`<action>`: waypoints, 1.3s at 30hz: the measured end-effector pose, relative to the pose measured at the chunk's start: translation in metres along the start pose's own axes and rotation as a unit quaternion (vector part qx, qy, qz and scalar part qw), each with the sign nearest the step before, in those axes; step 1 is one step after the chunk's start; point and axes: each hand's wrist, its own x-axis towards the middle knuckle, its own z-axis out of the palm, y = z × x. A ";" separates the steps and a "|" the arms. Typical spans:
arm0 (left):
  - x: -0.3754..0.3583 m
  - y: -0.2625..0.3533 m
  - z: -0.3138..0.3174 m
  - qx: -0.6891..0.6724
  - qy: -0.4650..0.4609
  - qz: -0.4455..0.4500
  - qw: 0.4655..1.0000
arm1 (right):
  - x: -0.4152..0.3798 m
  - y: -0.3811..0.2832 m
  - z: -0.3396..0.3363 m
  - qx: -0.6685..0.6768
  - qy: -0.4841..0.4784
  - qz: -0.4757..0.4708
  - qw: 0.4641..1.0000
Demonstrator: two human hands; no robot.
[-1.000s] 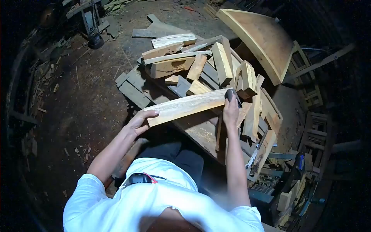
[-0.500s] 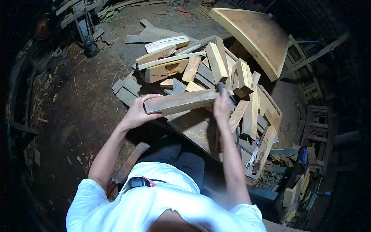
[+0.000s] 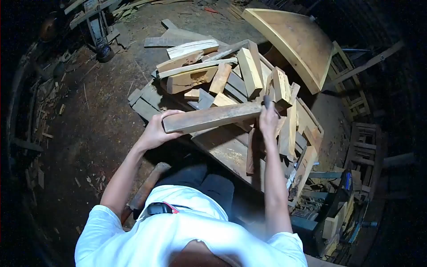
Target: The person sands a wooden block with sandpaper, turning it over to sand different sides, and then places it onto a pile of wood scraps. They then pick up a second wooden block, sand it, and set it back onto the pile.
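A long squared wooden block point(image 3: 211, 117) lies across the front of the wood pile in the head view. My left hand point(image 3: 155, 130) is wrapped round its left end, with fingers above and thumb below. At the block's right end, my right hand point(image 3: 268, 121) is closed round a dark tool point(image 3: 267, 102), whose end sticks up above the fist. What kind of tool it is cannot be made out. Behind the block, many cut wood pieces point(image 3: 191, 80) are heaped on a low board surface point(image 3: 220, 149).
A large framed wooden panel point(image 3: 296, 42) leans behind the pile. A rounded log point(image 3: 151, 184) lies by my left side. Metal parts and a dark box point(image 3: 311, 218) are at the lower right. Wood scraps point(image 3: 49, 111) litter the ground at left.
My right hand has moved right with the dark tool, to the block's far end. The block and my left hand have shifted slightly left.
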 end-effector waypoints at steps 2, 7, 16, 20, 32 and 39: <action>0.000 0.003 0.003 0.002 0.008 -0.003 1.000 | -0.033 -0.042 0.005 0.086 0.004 -0.114 0.990; -0.001 0.000 0.003 -0.007 0.006 0.006 1.000 | -0.098 -0.111 -0.006 0.140 -0.077 -0.290 0.944; -0.002 0.000 0.002 -0.004 0.000 -0.006 1.000 | -0.004 0.006 -0.006 -0.004 0.040 -0.004 0.999; -0.003 0.002 0.006 0.014 0.006 -0.017 1.000 | -0.070 -0.056 -0.002 0.035 -0.007 -0.180 0.983; 0.004 0.011 0.004 -0.004 0.009 -0.020 1.000 | -0.051 -0.060 0.010 0.116 -0.001 -0.167 0.979; -0.001 0.013 0.007 0.019 0.010 -0.022 1.000 | -0.084 -0.099 -0.021 0.109 -0.071 -0.236 0.963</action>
